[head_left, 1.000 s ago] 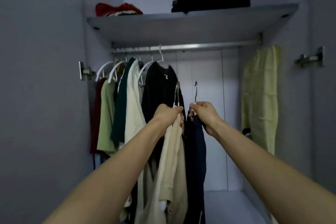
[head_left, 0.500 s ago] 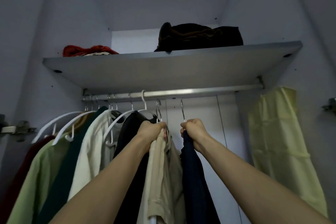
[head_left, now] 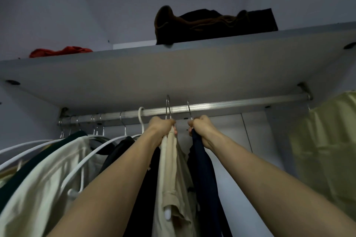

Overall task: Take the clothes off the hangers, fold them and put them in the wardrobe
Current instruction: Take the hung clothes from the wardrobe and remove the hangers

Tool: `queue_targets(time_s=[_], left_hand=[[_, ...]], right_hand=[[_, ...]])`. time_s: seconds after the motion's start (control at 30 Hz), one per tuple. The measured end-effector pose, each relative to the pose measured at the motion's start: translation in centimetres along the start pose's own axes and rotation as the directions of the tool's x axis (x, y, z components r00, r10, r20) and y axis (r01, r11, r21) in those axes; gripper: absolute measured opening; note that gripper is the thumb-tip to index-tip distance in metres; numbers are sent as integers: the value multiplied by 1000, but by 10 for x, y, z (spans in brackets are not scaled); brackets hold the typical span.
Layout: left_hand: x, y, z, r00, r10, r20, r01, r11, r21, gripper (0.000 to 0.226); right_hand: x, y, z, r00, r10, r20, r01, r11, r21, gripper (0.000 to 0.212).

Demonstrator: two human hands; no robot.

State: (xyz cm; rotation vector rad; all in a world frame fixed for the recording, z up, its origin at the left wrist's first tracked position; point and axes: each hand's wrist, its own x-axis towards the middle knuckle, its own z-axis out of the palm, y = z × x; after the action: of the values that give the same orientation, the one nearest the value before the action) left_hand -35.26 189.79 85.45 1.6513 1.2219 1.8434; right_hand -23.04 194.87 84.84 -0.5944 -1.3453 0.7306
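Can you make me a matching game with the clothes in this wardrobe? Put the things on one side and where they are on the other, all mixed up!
Things:
1. beige garment
2. navy garment
3. red clothes
4. dark brown pile

Places:
A. on the shelf, far left
B. in the grip of the right hand
C. on the shelf, toward the right
D. in the grip of the left hand

Pairs: 1-D, 2-B, 3-A, 4-C

Both bare forearms extend upward and far into the scene, converging. Left hand (head_left: 161,127) and right hand (head_left: 200,126), side by side, are each clenched in a fist-like grip.
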Motion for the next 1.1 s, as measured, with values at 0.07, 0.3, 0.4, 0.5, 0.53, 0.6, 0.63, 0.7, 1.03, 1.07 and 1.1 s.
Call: queue_targets(time_s=[0.07, 0.3, 0.4, 0.5, 0.53, 0.6, 0.63, 0.7, 1.03, 1.07, 1.1], left_hand=[[8, -1, 1, 1000, -12, -13, 12, 1000, 22, 16], [15, -18, 1, 998, -39, 42, 29, 976, 217, 21], [18, -14, 1, 999, 0, 41, -13, 950, 313, 16], [10, -11, -1, 998, 30, 51, -47, 925, 377, 19], [7, -11, -3, 998, 44, 51, -61, 911, 407, 22], [4, -10, -7, 997, 33, 64, -57, 907, 417, 20], [1, -9, -9, 998, 24, 66, -49, 917, 397, 18], [-1, -7, -11, 998, 22, 58, -41, 938, 345, 19], [-41, -8, -29, 950, 285, 128, -305, 766, 565, 22], [-43, -8, -32, 940, 326, 104, -326, 763, 559, 26], [-45, -5, -34, 946, 312, 93, -313, 795, 519, 32]], right_hand=[[10, 3, 1, 1000, 5, -2, -5, 1000, 8, 11], [36, 20, 4, 998, 63, -13, -64, 997, -32, 30], [35, 20, 10, 997, 72, 23, -70, 995, -70, 24], [30, 18, 18, 996, 82, 20, -79, 991, -111, 23], [29, 17, 21, 996, 86, 21, -82, 989, -125, 29], [24, 16, 25, 993, 109, 43, -102, 984, -147, 42], [21, 15, 27, 990, 126, 64, -115, 982, -147, 46], [14, 10, 28, 982, 152, 109, -139, 982, -125, 44], [-20, 50, -7, 960, 142, 242, -150, 989, 15, 33], [-26, 52, -3, 953, 142, 266, -163, 985, 58, 37], [-29, 55, 1, 941, 134, 311, -168, 982, 86, 43]])
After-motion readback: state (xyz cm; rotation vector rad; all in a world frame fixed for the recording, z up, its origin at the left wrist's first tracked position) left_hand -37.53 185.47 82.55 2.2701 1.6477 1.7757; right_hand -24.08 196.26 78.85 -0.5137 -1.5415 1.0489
